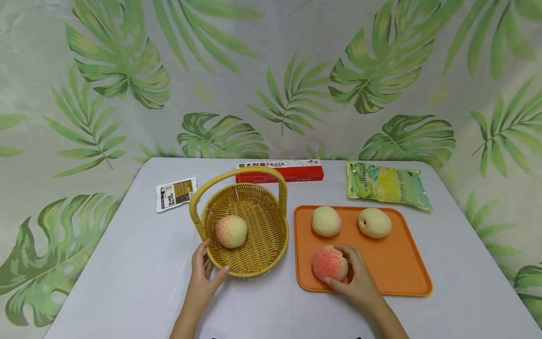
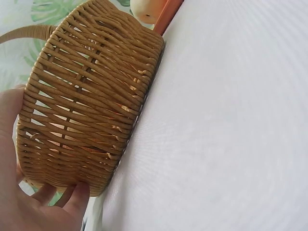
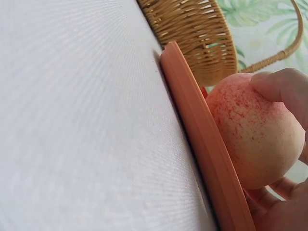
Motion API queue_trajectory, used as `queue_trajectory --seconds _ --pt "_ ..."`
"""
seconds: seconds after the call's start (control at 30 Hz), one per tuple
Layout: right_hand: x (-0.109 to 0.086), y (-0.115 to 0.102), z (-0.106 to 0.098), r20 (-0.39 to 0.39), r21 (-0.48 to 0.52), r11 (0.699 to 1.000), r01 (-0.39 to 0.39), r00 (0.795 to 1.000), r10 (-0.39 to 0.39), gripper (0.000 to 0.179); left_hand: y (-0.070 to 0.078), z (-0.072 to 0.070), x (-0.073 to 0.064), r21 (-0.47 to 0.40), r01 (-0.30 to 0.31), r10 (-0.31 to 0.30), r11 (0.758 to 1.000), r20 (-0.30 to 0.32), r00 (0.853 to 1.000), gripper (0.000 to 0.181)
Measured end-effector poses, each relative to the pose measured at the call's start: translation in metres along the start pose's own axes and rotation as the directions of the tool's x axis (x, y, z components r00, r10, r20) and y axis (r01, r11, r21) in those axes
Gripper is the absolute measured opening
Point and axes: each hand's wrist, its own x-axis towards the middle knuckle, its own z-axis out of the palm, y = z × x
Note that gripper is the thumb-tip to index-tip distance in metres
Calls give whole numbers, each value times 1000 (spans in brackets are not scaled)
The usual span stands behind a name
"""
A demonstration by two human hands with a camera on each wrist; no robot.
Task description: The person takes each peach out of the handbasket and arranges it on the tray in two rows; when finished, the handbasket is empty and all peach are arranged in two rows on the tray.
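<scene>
My left hand (image 1: pixel 203 275) holds the near left side of a round wicker basket (image 1: pixel 267 235), thumb at the rim and fingers against the weave (image 2: pixel 82 96). A pink-and-cream peach (image 1: pixel 231 231) lies inside the basket, toward its left wall. On the orange tray (image 1: pixel 398 268), my right hand (image 1: pixel 357 280) grips a redder peach (image 1: pixel 328 263) between thumb and fingers. The right wrist view shows that peach (image 3: pixel 255 139) close over the tray's raised edge (image 3: pixel 202 130). Behind it on the tray sit a pale peach with a pink blush (image 1: pixel 326 221) and a pale yellow fruit (image 1: pixel 374 222) with a dark hollow.
A red and white pasta box (image 1: pixel 279 174) lies at the back, behind the basket's tall arched handle (image 1: pixel 237 170). The white table (image 1: pixel 127 263) also bears a small white-and-brown pouch (image 1: pixel 175 194) at the left and a green-yellow packet (image 1: pixel 387 184) behind the tray.
</scene>
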Motion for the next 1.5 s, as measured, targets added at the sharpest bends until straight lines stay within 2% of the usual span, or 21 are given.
queue_trajectory --seconds 0.13,0.37,0.57,0.67,0.77,0.9,1.1,1.3,1.4,1.5 --pt "-1 7 0 5 -5 1000 11 1000 -11 72 1 0 0 3 1 -1 1000 -1 1000 80" --pt "0 -28 -4 28 9 999 -39 999 38 73 -2 0 0 7 -11 11 1000 3 1000 79" --pt "-1 -12 -4 41 19 998 -57 998 56 76 -2 0 0 1 -25 25 1000 3 1000 77" --pt "0 -1 -4 28 28 1000 -4 1000 4 78 -1 0 1 0 -22 22 1000 4 1000 77" --pt "1 -4 -8 8 24 995 98 995 -98 78 0 1 1 1 -11 11 1000 3 1000 78" --pt "4 -29 -13 -11 8 975 224 975 -224 77 0 0 0 2 -10 10 1000 1 1000 77" --pt "19 -73 -15 -4 37 916 399 917 -399 76 -1 0 0 6 -40 40 999 0 999 77" --pt "39 -93 0 44 47 892 450 891 -452 78 -1 1 0 -4 -19 19 1000 -8 1000 79" --pt "49 -99 13 63 86 875 477 874 -482 79 -2 1 1 5 -22 22 1000 -7 1000 79" --pt "59 -105 28 98 120 869 480 865 -492 78 -3 0 0 10 -26 26 1000 -5 1000 79"
